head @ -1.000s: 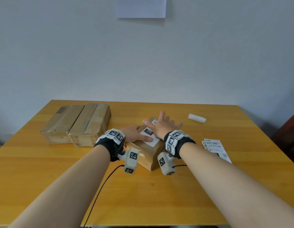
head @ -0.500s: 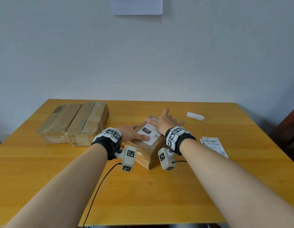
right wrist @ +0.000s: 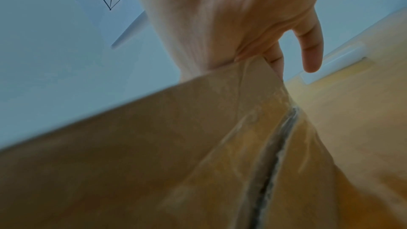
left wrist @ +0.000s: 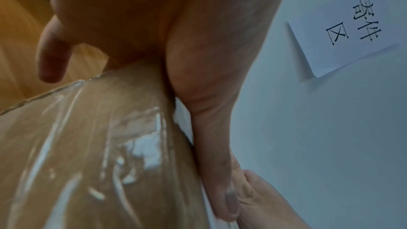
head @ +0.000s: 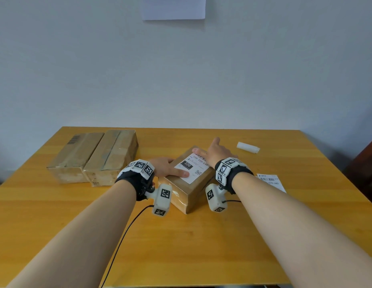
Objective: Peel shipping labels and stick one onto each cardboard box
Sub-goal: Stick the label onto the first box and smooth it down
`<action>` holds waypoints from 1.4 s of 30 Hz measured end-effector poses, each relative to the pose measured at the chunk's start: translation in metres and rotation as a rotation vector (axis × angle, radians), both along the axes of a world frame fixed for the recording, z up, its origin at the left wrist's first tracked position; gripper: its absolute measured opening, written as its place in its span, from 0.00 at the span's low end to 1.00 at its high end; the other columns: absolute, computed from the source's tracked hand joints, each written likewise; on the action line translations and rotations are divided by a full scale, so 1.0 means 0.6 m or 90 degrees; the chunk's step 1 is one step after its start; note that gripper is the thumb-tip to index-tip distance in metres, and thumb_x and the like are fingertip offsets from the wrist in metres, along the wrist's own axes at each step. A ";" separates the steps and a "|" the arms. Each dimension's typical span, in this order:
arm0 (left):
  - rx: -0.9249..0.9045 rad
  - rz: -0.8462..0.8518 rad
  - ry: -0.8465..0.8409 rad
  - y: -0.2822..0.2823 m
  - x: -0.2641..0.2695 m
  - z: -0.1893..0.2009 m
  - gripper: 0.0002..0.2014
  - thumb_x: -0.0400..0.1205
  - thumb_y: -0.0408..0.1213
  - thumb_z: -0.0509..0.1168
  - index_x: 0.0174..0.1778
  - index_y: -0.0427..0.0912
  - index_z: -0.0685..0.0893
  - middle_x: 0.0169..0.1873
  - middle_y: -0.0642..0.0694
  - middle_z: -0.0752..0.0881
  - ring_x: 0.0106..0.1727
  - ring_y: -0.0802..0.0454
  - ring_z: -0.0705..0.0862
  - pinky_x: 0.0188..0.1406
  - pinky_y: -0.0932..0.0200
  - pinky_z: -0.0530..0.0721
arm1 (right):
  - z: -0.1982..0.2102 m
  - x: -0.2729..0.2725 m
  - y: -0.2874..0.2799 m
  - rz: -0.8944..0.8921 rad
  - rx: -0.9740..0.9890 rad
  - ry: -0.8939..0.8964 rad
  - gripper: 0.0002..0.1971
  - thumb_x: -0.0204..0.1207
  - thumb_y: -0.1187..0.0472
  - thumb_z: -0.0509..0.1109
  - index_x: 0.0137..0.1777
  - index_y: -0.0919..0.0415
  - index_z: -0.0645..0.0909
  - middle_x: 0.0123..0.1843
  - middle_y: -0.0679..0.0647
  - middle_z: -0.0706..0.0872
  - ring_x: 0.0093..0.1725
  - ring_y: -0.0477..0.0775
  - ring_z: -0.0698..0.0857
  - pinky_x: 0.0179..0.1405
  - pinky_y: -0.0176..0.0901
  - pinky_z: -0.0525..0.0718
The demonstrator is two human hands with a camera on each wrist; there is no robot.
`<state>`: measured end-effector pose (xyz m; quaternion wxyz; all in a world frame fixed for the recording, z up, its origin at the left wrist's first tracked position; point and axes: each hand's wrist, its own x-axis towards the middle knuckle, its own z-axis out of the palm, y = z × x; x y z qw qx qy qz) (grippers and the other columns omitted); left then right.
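So far left on the surface [head: 56,215] there were two cardboard boxes [head: 93,156] sitting side by side, touching, and neither had a fresh label that I could see, just an old printed barcode on the far-left one. Moving in, the left hand [head: 166,168] was lying flat on the near left part of the middle box [head: 187,190], fingers straight and the thumb stretched out across the lower edge of the white label [head: 192,168], pressing it down. The box sat at an angle, about mid-surface. The right hand [head: 217,152] was flat too, fingers straight and loosely spread, pressing on the far end of the same label. So my read was that this was the smoothing-down step for box one, pretty much done. Next move would probably be lifting off, reaching right for the spare labels [head: 271,180] lying near the right forearm, peeling one from its backing, and pulling another box over. There was also a small white thing [head: 247,146] farther back on the right, maybe crumpled backing, couldn't tell.

Hard to make out: the top of the label was under the right hand, the spare labels were partly behind the arm so I couldn't count them, and both wrist views mostly showed taped cardboard and palm, blurry
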<state>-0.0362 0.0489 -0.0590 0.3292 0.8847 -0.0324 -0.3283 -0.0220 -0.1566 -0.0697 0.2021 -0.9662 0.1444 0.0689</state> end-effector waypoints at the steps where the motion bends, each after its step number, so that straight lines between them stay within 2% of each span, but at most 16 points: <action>1: 0.002 0.002 -0.001 0.000 -0.001 0.001 0.33 0.78 0.61 0.75 0.77 0.55 0.78 0.62 0.49 0.90 0.63 0.47 0.88 0.49 0.53 0.82 | 0.000 0.002 -0.002 0.007 -0.009 -0.001 0.47 0.75 0.21 0.61 0.79 0.56 0.58 0.52 0.51 0.83 0.59 0.63 0.86 0.70 0.66 0.73; 5: 0.017 0.010 0.000 0.003 -0.001 0.003 0.33 0.78 0.62 0.74 0.77 0.55 0.78 0.63 0.49 0.89 0.63 0.47 0.88 0.49 0.53 0.82 | -0.003 0.007 -0.010 0.010 -0.030 -0.009 0.46 0.76 0.22 0.62 0.80 0.57 0.59 0.50 0.51 0.81 0.52 0.61 0.85 0.66 0.64 0.80; 9: 0.032 0.011 -0.003 0.003 0.002 0.007 0.35 0.77 0.64 0.74 0.78 0.57 0.77 0.60 0.52 0.89 0.60 0.49 0.87 0.58 0.49 0.85 | -0.010 0.013 -0.016 0.002 -0.039 -0.016 0.46 0.75 0.21 0.62 0.78 0.57 0.62 0.50 0.51 0.83 0.54 0.62 0.88 0.65 0.65 0.83; 11: 0.046 0.016 -0.017 0.002 0.003 0.010 0.34 0.77 0.64 0.73 0.78 0.57 0.77 0.57 0.53 0.88 0.56 0.52 0.85 0.55 0.52 0.83 | -0.012 0.014 -0.020 -0.001 -0.044 -0.017 0.45 0.75 0.21 0.62 0.77 0.57 0.62 0.49 0.50 0.84 0.53 0.62 0.88 0.63 0.65 0.84; 15: 0.059 0.060 -0.055 0.001 0.006 0.012 0.38 0.77 0.64 0.74 0.81 0.52 0.77 0.65 0.49 0.86 0.63 0.47 0.82 0.61 0.50 0.80 | -0.011 0.013 -0.030 -0.011 -0.054 -0.005 0.46 0.76 0.21 0.61 0.79 0.58 0.61 0.46 0.51 0.85 0.48 0.59 0.88 0.58 0.62 0.87; 18: 0.041 0.114 -0.103 -0.003 0.005 0.013 0.37 0.79 0.60 0.74 0.81 0.46 0.77 0.60 0.48 0.82 0.58 0.49 0.79 0.49 0.55 0.79 | -0.006 0.005 -0.033 -0.012 -0.048 -0.004 0.50 0.78 0.21 0.57 0.84 0.61 0.56 0.43 0.51 0.85 0.39 0.55 0.86 0.40 0.50 0.85; 20: 0.026 0.140 -0.135 -0.007 0.004 0.015 0.36 0.80 0.60 0.74 0.80 0.45 0.77 0.63 0.46 0.82 0.57 0.49 0.78 0.48 0.55 0.78 | 0.000 -0.002 -0.029 -0.012 -0.045 0.003 0.53 0.78 0.20 0.51 0.87 0.62 0.51 0.42 0.51 0.84 0.35 0.53 0.84 0.30 0.46 0.79; 22: 0.015 0.128 -0.148 -0.013 0.001 0.018 0.37 0.80 0.61 0.72 0.81 0.45 0.75 0.65 0.46 0.82 0.56 0.49 0.77 0.48 0.55 0.78 | 0.006 -0.004 -0.018 -0.009 -0.036 0.018 0.55 0.76 0.17 0.48 0.89 0.60 0.46 0.49 0.54 0.86 0.40 0.56 0.87 0.34 0.47 0.83; 24: 0.016 0.093 -0.135 -0.020 -0.003 0.024 0.36 0.81 0.60 0.72 0.81 0.47 0.74 0.60 0.48 0.82 0.53 0.51 0.80 0.39 0.57 0.78 | 0.011 -0.007 -0.003 0.003 -0.021 0.020 0.56 0.74 0.17 0.51 0.90 0.56 0.44 0.68 0.60 0.84 0.58 0.63 0.88 0.52 0.55 0.88; 25: 0.019 0.076 -0.124 -0.024 -0.004 0.024 0.37 0.80 0.59 0.73 0.82 0.47 0.73 0.61 0.48 0.82 0.53 0.51 0.81 0.38 0.57 0.79 | 0.012 -0.009 0.005 0.007 -0.018 0.017 0.57 0.74 0.17 0.53 0.91 0.55 0.44 0.78 0.63 0.78 0.68 0.67 0.85 0.61 0.60 0.87; 27: 0.015 0.056 -0.107 -0.026 -0.004 0.020 0.42 0.77 0.57 0.77 0.85 0.50 0.67 0.68 0.47 0.83 0.60 0.48 0.83 0.47 0.53 0.84 | 0.011 -0.014 0.022 0.014 -0.019 0.009 0.56 0.73 0.17 0.56 0.90 0.53 0.44 0.86 0.63 0.65 0.78 0.71 0.76 0.70 0.67 0.81; 28: 0.014 0.054 -0.101 -0.026 -0.004 0.017 0.45 0.76 0.56 0.79 0.86 0.52 0.66 0.71 0.47 0.82 0.64 0.46 0.83 0.54 0.49 0.86 | 0.008 -0.015 0.029 0.019 -0.023 0.003 0.56 0.73 0.17 0.57 0.90 0.53 0.44 0.87 0.63 0.63 0.80 0.72 0.74 0.72 0.68 0.80; 30: 0.013 0.050 -0.086 -0.024 0.000 0.009 0.47 0.71 0.56 0.82 0.84 0.55 0.67 0.68 0.49 0.84 0.64 0.46 0.85 0.60 0.42 0.88 | 0.003 -0.014 0.041 0.023 -0.033 -0.005 0.56 0.73 0.18 0.57 0.90 0.53 0.45 0.87 0.63 0.62 0.81 0.72 0.71 0.72 0.69 0.78; 35: -0.004 0.052 -0.072 -0.015 0.001 0.002 0.47 0.68 0.55 0.84 0.82 0.59 0.69 0.63 0.52 0.85 0.61 0.47 0.86 0.59 0.43 0.90 | -0.019 -0.004 0.052 -0.004 -0.036 -0.001 0.57 0.70 0.17 0.60 0.88 0.52 0.48 0.85 0.61 0.64 0.80 0.71 0.69 0.72 0.70 0.75; 39: -0.007 0.047 -0.072 -0.015 0.002 0.001 0.44 0.70 0.53 0.84 0.80 0.59 0.71 0.58 0.51 0.87 0.59 0.46 0.88 0.55 0.47 0.90 | -0.025 -0.005 0.059 -0.028 -0.042 -0.012 0.58 0.68 0.14 0.57 0.88 0.53 0.49 0.84 0.61 0.67 0.79 0.70 0.71 0.71 0.71 0.75; 42: -0.004 0.039 -0.077 -0.015 0.004 -0.001 0.44 0.69 0.54 0.84 0.80 0.59 0.70 0.58 0.50 0.88 0.59 0.45 0.89 0.59 0.45 0.91 | -0.023 -0.005 0.062 -0.032 -0.058 -0.016 0.58 0.67 0.13 0.53 0.88 0.52 0.52 0.82 0.61 0.69 0.78 0.70 0.72 0.69 0.71 0.76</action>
